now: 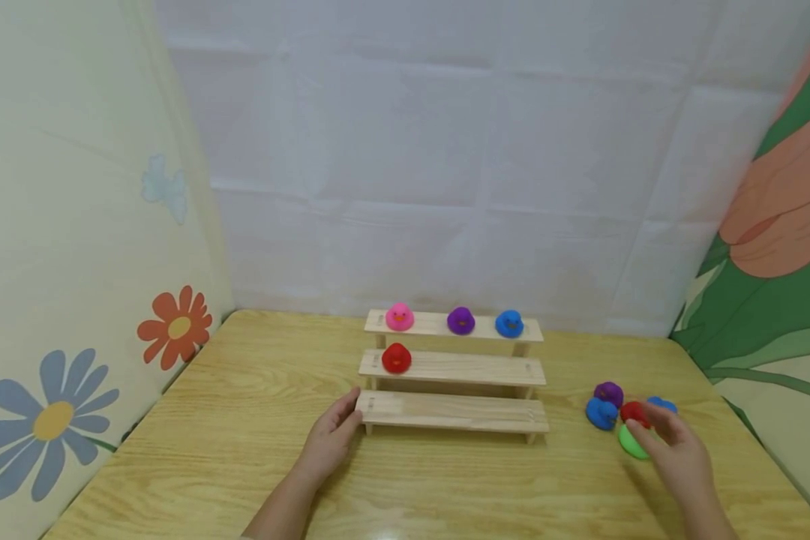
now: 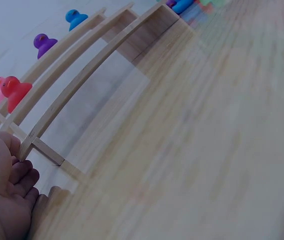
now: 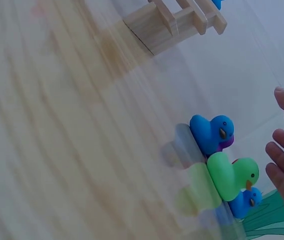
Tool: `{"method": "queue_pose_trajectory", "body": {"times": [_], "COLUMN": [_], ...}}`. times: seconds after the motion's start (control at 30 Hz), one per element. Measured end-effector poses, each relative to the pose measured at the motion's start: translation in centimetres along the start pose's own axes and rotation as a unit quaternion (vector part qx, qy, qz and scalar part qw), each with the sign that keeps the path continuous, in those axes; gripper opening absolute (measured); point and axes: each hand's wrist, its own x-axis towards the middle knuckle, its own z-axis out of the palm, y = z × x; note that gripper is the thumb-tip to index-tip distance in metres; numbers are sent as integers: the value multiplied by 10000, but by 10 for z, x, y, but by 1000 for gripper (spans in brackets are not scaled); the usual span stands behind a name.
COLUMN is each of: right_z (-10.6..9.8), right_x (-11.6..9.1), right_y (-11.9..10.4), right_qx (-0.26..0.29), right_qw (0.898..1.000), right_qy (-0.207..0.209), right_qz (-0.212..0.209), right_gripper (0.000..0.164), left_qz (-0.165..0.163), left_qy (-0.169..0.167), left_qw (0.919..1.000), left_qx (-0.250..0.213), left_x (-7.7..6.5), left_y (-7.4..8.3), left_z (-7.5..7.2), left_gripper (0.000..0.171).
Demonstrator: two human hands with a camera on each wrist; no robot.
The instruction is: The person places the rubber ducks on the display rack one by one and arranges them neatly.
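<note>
A three-tier wooden shelf (image 1: 459, 411) stands on the table, and my left hand (image 1: 328, 442) holds the left end of its lowest tier. The top tier carries a pink duck (image 1: 400, 317), a purple duck (image 1: 461, 321) and a blue duck (image 1: 510, 324). On the middle tier's left end sits a red duck (image 1: 396, 358). To the right, my right hand (image 1: 682, 454) hovers over a cluster of ducks, fingers apart and holding nothing. Here are a green duck (image 3: 229, 175), a second red duck (image 1: 634, 414), partly hidden, another purple duck (image 1: 610, 394) and two blue ducks (image 3: 212, 134).
The wood-grain table (image 1: 243, 390) meets a white cloth backdrop (image 1: 405, 165) behind the shelf. Flower-printed cloth (image 1: 54, 225) borders the left side, and a tulip-printed cloth (image 1: 769, 330) the right.
</note>
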Motion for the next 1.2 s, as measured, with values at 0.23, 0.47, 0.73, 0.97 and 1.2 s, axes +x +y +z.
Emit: {"method": "queue_pose_trajectory", "body": {"times": [0.23, 0.47, 0.73, 0.97, 1.2], "right_z": [-6, -8, -7, -5, -4], "right_x": [0, 1, 4, 3, 1], "right_y": [11, 17, 28, 31, 31], "right_qx": [-114, -72, -66, -173, -146], "right_qw": [9997, 9994, 9991, 9980, 9963], "right_qy": [-44, -319, -378, -290, -485], "right_qz": [-208, 87, -186, -537, -691], "right_gripper": [62, 71, 69, 62, 62], "left_qz": [-56, -88, -80, -106, -98], "left_qy": [-58, 25, 46, 24, 25], "left_qw": [9999, 10000, 9999, 9999, 9999], "left_qx": [-74, -20, -45, -85, -88], "left_x": [1, 1, 2, 3, 5], "left_y": [-1, 0, 0, -3, -4], "left_z": [0, 1, 1, 1, 2], "left_gripper": [49, 49, 48, 48, 48]}}
